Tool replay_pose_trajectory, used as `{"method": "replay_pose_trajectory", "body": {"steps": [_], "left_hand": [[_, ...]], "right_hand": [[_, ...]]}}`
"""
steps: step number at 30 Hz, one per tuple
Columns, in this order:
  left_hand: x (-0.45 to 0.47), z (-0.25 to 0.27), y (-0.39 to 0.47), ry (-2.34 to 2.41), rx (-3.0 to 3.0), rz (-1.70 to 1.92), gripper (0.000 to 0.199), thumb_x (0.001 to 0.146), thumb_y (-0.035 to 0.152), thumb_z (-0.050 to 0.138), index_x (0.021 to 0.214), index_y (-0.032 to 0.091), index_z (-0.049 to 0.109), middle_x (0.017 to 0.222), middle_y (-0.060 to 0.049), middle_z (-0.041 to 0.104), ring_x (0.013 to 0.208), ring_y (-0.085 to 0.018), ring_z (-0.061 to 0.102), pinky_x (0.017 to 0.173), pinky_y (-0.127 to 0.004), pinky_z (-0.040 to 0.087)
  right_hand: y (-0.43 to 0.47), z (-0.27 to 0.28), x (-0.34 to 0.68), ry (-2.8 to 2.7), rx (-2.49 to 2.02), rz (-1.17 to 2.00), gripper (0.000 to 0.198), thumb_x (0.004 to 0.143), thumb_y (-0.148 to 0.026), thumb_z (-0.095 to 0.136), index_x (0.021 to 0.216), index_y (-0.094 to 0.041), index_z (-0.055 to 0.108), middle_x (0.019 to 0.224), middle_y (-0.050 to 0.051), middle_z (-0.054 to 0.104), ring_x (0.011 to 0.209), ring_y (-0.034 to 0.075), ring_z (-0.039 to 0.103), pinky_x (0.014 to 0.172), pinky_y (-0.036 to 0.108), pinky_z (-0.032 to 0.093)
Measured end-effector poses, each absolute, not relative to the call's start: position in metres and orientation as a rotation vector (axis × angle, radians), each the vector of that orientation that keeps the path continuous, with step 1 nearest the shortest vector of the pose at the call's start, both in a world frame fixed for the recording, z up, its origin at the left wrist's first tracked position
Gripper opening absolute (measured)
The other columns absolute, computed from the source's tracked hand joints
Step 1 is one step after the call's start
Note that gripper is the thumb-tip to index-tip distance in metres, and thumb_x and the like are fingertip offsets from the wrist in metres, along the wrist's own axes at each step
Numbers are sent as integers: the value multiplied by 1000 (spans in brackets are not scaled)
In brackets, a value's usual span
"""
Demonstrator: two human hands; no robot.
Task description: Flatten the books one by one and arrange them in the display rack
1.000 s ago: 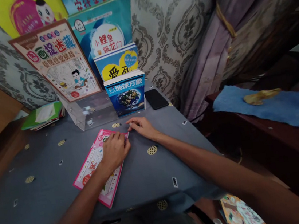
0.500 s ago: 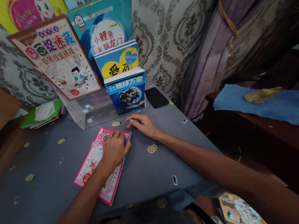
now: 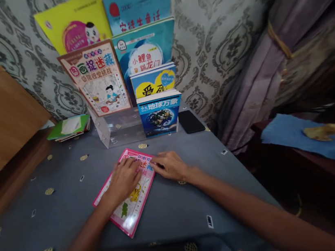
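Note:
A pink-bordered picture book (image 3: 144, 182) lies closed and slanted on the table in front of me, its cover showing coloured drawings and Chinese characters. My left hand (image 3: 125, 178) rests flat over the cover's left and middle part, fingers stretched toward the title. At the book's upper right edge is my right hand (image 3: 171, 166). Its thumb and bent fingers come together on that edge, with the fingertips partly hidden.
Behind the book stands a clear acrylic rack (image 3: 125, 131) with several upright books, among them a blue earth book (image 3: 161, 116). A black phone (image 3: 191, 121) lies right of it. Green booklets (image 3: 69, 127) are stacked at left. A blue cloth (image 3: 292, 133) covers part of a side surface.
My right hand has moved from the bare tablecloth to the book's upper right edge. My left hand has shifted left and down the cover, uncovering more title. The view has tilted up.

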State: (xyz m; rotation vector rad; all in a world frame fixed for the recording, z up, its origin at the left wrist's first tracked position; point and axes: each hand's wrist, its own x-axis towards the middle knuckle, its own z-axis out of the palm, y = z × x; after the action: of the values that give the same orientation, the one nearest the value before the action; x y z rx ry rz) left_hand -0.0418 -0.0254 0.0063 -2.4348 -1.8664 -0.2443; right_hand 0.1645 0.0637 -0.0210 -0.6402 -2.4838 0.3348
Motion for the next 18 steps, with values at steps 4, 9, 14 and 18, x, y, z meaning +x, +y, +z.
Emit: {"method": "replay_pose_trajectory", "body": {"steps": [4,9,14,18], "left_hand": [[-77,4,-51,-2082,-2264,-170,38,99,33,47,134,26,58,137,-12,60,121,-30,58,94,-48,51],[-91,-7,-68,-2097,-2186,-276,37,99,31,43,132,23,60,134,-13,62,115,-30,62,96,-47,53],[-83,-13,-56,-2064,-2172,-256,35,98,28,48,129,18,62,131,-15,63,115,-31,61,97,-47,52],[-75,-14,-42,-2043,-2216,-263,36,98,30,49,129,17,61,135,-15,62,118,-30,59,102,-48,48]], "right_hand": [[56,-24,158,-2499,-567,357,23,96,-21,53,84,-18,71,77,7,74,69,18,65,68,29,43],[61,-27,158,-2436,-659,363,21,96,-22,53,92,-17,73,85,9,76,78,21,67,76,32,49],[74,-29,161,-2360,-743,437,26,97,-22,51,115,-16,69,103,12,75,96,25,66,85,37,51],[92,-36,165,-2351,-835,496,34,97,-25,51,127,-16,63,121,14,71,111,29,62,96,45,49]]}}
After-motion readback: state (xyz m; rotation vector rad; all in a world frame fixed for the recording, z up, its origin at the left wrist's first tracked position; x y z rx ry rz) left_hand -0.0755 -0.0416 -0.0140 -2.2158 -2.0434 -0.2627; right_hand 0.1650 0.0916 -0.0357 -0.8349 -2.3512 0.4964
